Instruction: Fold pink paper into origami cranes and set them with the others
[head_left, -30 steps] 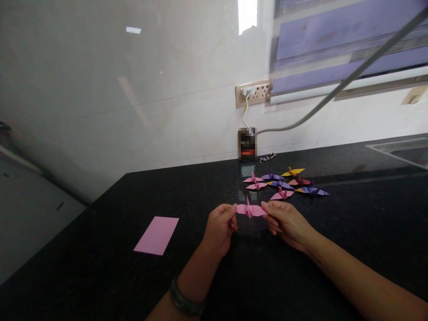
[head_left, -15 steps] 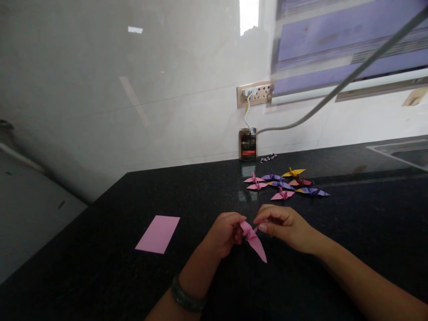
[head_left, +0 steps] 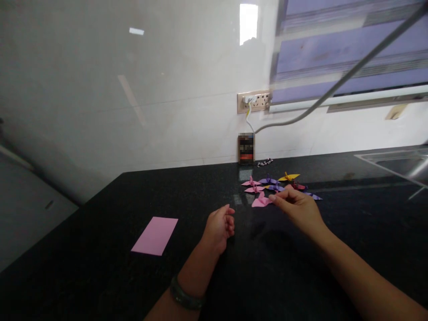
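A pink paper crane (head_left: 261, 201) is pinched by one end between the thumb and fingers of my right hand (head_left: 299, 207), close in front of a group of other folded cranes. My right hand hides some of that group. Pink cranes (head_left: 254, 189) stand at its left, purple ones (head_left: 269, 180) in the middle and a yellow one (head_left: 289, 177) at the back. My left hand (head_left: 220, 226) is over the counter with its fingers loosely curled and nothing in them. Left of it lies a flat sheet of pink paper (head_left: 155, 236).
The black counter (head_left: 110, 214) runs back to a pale wall. Against the wall stands a small dark box (head_left: 246, 149) with cables, below a socket panel (head_left: 254, 102). A beaded string (head_left: 265, 162) lies beside the box. A metal-edged recess (head_left: 397, 165) is at the right.
My left hand has let go of the pink crane. My right hand has carried the crane forward, up to the group of cranes. The view has shifted slightly.
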{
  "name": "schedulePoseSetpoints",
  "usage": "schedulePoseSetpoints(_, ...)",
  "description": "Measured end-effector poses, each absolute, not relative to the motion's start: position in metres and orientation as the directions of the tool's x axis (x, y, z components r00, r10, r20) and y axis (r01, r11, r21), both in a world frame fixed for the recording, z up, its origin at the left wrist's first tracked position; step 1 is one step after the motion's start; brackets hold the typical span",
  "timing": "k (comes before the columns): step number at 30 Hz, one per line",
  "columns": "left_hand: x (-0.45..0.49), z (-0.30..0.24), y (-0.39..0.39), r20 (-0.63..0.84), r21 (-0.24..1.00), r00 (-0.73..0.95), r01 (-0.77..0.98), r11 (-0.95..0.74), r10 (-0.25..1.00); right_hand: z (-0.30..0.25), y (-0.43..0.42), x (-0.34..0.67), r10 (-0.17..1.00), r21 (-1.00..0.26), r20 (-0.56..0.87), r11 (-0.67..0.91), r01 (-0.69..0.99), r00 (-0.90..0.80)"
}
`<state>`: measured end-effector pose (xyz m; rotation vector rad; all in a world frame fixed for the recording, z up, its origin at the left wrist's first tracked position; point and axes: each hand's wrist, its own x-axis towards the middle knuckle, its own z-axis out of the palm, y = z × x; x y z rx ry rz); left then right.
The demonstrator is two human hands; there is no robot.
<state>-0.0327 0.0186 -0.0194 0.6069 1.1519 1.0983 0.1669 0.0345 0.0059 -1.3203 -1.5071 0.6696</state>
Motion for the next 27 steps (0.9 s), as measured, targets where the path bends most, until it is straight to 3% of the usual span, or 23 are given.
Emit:
schedulePoseSetpoints(4,-0.035,-0.019,0.016,-0.391,0.848,0.013,-0.384,0.366,0.92,0.007,0.039,0.165,0.924,-0.786,0.368,0.25,0.565,0.103)
schedulePoseSetpoints(9,-0.037,-0.019,0.013,-0.389,0.843,0.018,-0.397,0.364,0.921,-0.001,0.05,0.151,0.929,-0.58,0.363,0.168,0.797,0.069)
schedulePoseSetpoints(18,-0.04,-0.016,0.009,-0.368,0.845,0.01,-0.414,0.339,0.93,-0.022,0.067,0.135,0.933,-0.45,0.344,0.065,0.89,0.105)
schedulePoseSetpoints(27,-0.04,-0.016,0.009,-0.363,0.844,0.012,-0.419,0.334,0.932,-0.023,0.067,0.13,0.946,-0.384,0.319,0.066,0.921,0.065)
